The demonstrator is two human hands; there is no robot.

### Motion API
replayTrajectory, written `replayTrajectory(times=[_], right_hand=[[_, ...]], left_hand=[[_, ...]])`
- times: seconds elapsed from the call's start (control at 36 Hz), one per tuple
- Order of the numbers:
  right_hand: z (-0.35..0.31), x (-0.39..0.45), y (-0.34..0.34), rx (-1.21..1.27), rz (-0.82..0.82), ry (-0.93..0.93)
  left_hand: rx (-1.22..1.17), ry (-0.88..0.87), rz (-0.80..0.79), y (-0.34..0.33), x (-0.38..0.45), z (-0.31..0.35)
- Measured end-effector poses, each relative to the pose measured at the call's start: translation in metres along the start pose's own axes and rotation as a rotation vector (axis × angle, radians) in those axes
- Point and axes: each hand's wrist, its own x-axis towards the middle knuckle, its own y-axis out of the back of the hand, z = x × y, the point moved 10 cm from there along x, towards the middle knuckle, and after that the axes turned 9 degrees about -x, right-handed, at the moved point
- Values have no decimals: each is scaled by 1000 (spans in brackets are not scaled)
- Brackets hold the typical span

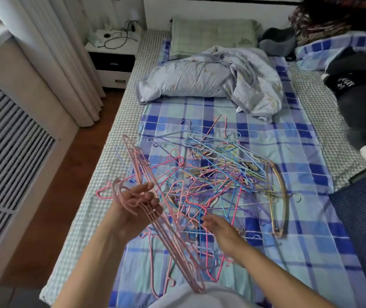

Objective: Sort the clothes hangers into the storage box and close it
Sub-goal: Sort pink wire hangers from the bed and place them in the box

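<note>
A tangled heap of thin wire hangers in pink, blue, purple and yellow lies on the blue plaid sheet in the middle of the bed. My left hand is raised palm up and holds a stacked bunch of pale pink hangers by their hooks; the bunch slants down toward me. My right hand reaches into the near edge of the heap, fingers bent among pink and blue hangers; what it grasps is hidden. Two gold hangers lie at the heap's right side. No storage box is in view.
A crumpled pale blue quilt and a green pillow lie at the head of the bed. Dark clothes are piled at the right. A white nightstand and curtain stand at the left, with wooden floor beside the bed.
</note>
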Motion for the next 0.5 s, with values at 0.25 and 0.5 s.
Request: replayTrajectory(times=[0.25, 0.5], right_hand=[[110, -34, -33, -676, -334, -107], [62, -18, -24, -478, -85, 47]], left_hand=[[8, -51, 20, 30, -5, 15], [72, -55, 93, 38, -18, 12]])
